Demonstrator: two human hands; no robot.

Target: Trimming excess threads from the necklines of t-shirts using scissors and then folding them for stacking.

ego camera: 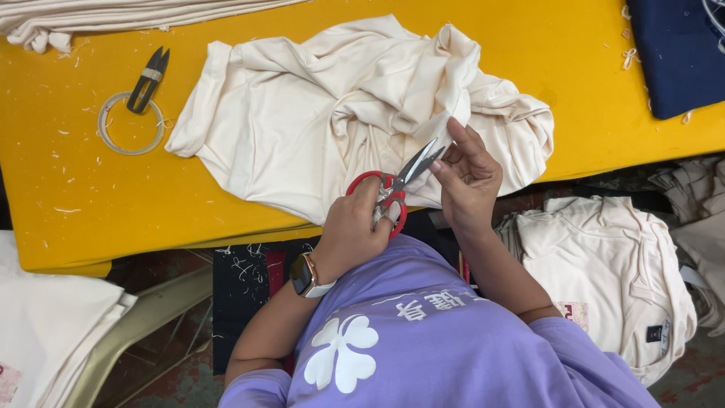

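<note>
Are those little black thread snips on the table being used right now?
No. The black snips lie alone on the yellow table; the left hand holds red-handled scissors.

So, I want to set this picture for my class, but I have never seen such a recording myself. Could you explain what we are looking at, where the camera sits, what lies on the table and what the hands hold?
There is no machine here: a person in a purple shirt works with two bare hands. The one picture comes from a camera worn on the head, looking straight down. The left hand, with a smartwatch on its wrist, grips red-handled scissors with the blades slightly open. The right hand pinches an edge of a crumpled cream garment right at the blade tips. The garment lies on a yellow table. Farther left lie small black thread snips on a pale ring of tape, among thread scraps. A navy cloth sits at the far right corner, and more cream garments are piled below the table.
</note>
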